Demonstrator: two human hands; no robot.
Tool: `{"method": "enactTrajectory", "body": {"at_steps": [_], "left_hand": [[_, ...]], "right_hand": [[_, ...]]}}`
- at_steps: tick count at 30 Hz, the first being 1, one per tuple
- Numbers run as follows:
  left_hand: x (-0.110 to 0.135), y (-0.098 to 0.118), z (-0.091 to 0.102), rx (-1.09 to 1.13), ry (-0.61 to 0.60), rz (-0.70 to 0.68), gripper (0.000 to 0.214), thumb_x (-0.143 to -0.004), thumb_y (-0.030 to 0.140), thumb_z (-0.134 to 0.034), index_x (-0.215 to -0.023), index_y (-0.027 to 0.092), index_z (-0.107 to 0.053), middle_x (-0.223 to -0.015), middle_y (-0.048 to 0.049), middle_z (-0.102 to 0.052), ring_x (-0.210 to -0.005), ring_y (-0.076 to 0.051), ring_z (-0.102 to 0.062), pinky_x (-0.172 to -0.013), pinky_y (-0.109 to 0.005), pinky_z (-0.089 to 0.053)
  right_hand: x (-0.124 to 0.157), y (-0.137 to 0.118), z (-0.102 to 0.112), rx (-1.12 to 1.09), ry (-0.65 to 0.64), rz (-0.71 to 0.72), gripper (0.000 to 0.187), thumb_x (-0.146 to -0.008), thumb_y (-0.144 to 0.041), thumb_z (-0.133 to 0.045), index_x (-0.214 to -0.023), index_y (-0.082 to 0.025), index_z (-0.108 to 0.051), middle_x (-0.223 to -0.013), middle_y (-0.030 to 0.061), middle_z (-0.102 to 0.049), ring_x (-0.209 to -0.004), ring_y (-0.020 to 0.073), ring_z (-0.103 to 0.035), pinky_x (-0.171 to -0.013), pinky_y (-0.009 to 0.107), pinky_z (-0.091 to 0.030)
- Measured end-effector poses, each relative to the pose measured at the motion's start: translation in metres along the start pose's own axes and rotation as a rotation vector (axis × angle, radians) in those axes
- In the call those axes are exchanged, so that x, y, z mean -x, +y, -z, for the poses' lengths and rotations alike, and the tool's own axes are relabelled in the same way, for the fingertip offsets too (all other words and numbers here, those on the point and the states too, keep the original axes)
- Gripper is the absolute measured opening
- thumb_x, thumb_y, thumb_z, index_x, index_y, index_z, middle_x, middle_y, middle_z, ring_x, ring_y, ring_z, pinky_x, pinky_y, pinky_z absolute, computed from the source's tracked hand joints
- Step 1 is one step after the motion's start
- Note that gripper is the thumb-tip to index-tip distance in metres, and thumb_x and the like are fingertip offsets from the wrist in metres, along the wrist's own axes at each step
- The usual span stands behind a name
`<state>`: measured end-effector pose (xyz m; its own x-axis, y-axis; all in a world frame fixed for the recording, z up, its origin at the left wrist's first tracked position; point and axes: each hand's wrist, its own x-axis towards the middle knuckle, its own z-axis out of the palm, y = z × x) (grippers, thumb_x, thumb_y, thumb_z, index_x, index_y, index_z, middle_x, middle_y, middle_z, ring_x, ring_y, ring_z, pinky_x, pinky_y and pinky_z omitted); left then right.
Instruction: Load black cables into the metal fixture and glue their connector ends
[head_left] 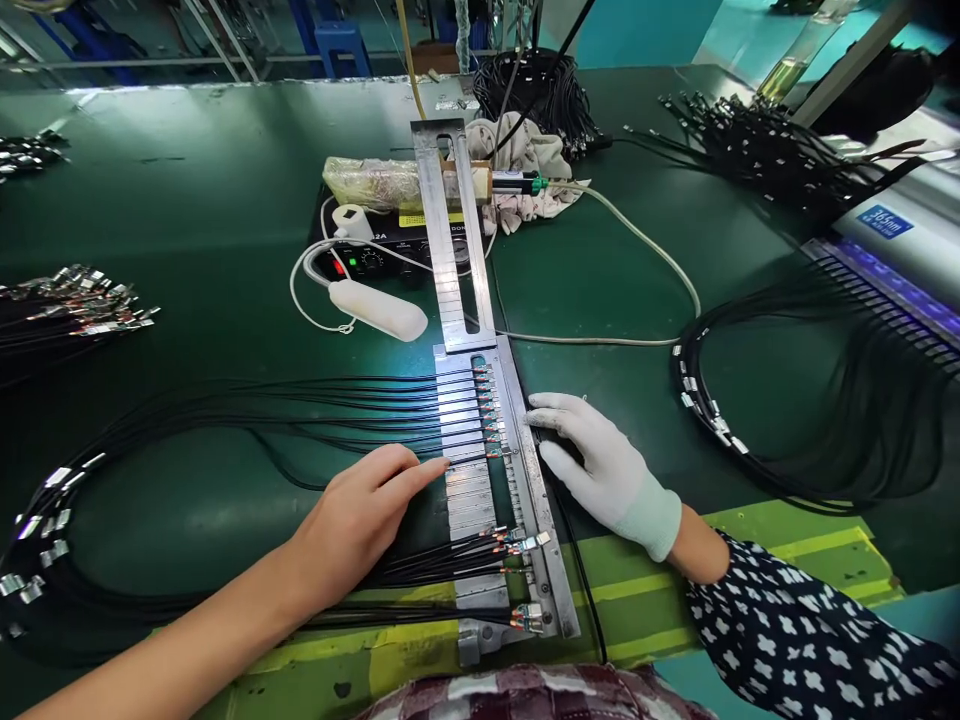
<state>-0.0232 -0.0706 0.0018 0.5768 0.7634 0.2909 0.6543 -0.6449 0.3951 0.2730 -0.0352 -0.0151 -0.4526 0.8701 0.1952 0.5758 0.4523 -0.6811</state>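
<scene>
My bare left hand (375, 500) is closed, thumb and forefinger pinching a thin black cable (466, 459) whose connector end lies in the slotted metal fixture (469, 510). Above it, several black cables (390, 401) lie side by side, their small connectors (487, 408) seated in a row. My right hand (600, 465), in a white glove, has its fingers stretched out, with the tips at the right edge of the fixture. Nearer my body, loose cable ends (465, 552) rest across the fixture, and another bunch with metal plugs (525, 617) lies below them.
A second metal frame (442, 250) leans from the fixture onto a black control box (375, 255). A white corded piece (379, 308) lies beside it. At right, a lamp unit (911, 225) glows purple over cables. More cable bundles (75, 300) lie at left.
</scene>
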Motion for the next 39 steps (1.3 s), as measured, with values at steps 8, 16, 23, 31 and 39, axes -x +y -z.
{"method": "enactTrajectory", "body": {"at_steps": [8,16,23,31,39], "left_hand": [[0.0,-0.018,-0.009,-0.061,0.011,-0.074,0.045,-0.096,0.008,-0.039,-0.134,0.026,-0.054,-0.096,-0.0036,-0.064,-0.083,-0.014,-0.059,-0.076,-0.025,-0.049],[0.01,-0.009,-0.014,-0.251,0.016,-0.026,0.052,-0.095,0.005,-0.039,-0.139,0.029,-0.051,-0.107,-0.0072,-0.06,-0.099,-0.02,-0.055,-0.085,-0.035,-0.043],[0.015,0.005,-0.004,-0.113,-0.083,0.056,0.046,-0.099,0.013,-0.04,-0.14,0.03,-0.048,-0.096,-0.0008,-0.063,-0.083,-0.015,-0.054,-0.074,-0.03,-0.04],[0.031,0.039,0.014,0.447,-0.224,0.487,0.016,-0.094,0.031,-0.055,-0.085,0.023,-0.065,-0.08,-0.0001,-0.066,-0.072,-0.015,-0.061,-0.063,-0.024,-0.05],[0.01,0.027,0.01,0.171,0.038,0.22,0.016,-0.096,0.019,-0.051,-0.095,0.02,-0.067,-0.085,-0.0014,-0.068,-0.078,-0.013,-0.064,-0.069,-0.022,-0.051]], "right_hand": [[-0.001,0.0,0.0,0.002,0.012,0.007,0.032,-0.094,-0.015,-0.051,-0.123,-0.024,-0.061,-0.133,0.0098,-0.062,-0.126,0.0264,-0.059,-0.108,0.05,-0.051],[-0.003,0.0,0.0,-0.013,0.032,0.017,0.031,-0.094,-0.014,-0.051,-0.121,-0.024,-0.061,-0.131,0.0093,-0.064,-0.123,0.0253,-0.061,-0.106,0.049,-0.052],[-0.007,0.003,-0.001,-0.021,0.04,0.019,0.03,-0.091,-0.012,-0.051,-0.117,-0.023,-0.063,-0.127,0.0098,-0.066,-0.12,0.025,-0.062,-0.103,0.047,-0.054],[-0.001,0.002,-0.003,-0.004,0.039,0.01,0.031,-0.091,-0.013,-0.05,-0.118,-0.022,-0.063,-0.13,0.0101,-0.064,-0.121,0.0253,-0.061,-0.104,0.048,-0.053],[0.012,-0.001,-0.003,-0.013,0.04,-0.008,0.03,-0.093,-0.016,-0.05,-0.12,-0.024,-0.062,-0.133,0.0098,-0.062,-0.125,0.0259,-0.059,-0.106,0.048,-0.052]]}}
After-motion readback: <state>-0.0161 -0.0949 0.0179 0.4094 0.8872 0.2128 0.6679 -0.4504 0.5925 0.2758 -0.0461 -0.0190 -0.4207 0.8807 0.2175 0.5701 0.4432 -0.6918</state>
